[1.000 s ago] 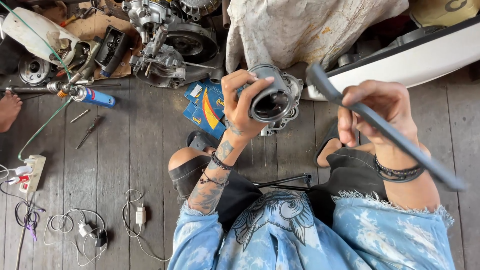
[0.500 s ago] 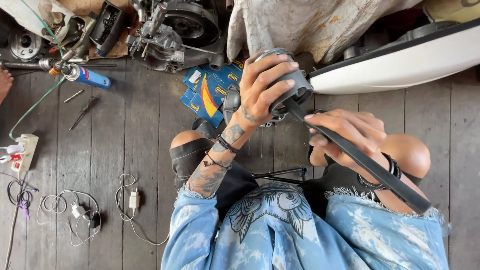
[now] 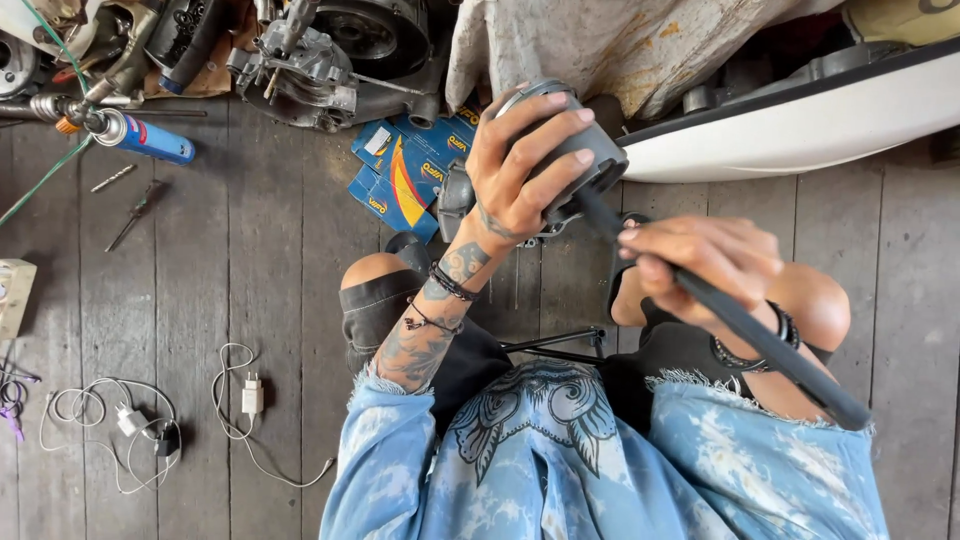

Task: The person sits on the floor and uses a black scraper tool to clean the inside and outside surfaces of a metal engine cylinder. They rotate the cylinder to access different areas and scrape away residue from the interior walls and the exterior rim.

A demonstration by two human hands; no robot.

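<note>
Engine cylinder [image 3: 590, 150] up over my knees, left hand [image 3: 520, 175] wrapped shut round its grey barrel. Right hand [image 3: 700, 265] closed on long dark flat file [image 3: 760, 335], tip at cylinder mouth. Filing looks mid-way, judging by pose. Below: grey plank floor [image 3: 250, 260], blue boxes [image 3: 405, 180], engine case [image 3: 300, 70], blue spray can [image 3: 145, 138], chargers [image 3: 250, 398].

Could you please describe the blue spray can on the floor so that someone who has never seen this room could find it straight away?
Start at the heap of grey engine parts along the top edge of the plank floor and look left. The blue spray can lies on its side there, silver top pointing left. It is the only bright blue cylinder; the other blue items, the flat cardboard packets, lie further right.
</note>
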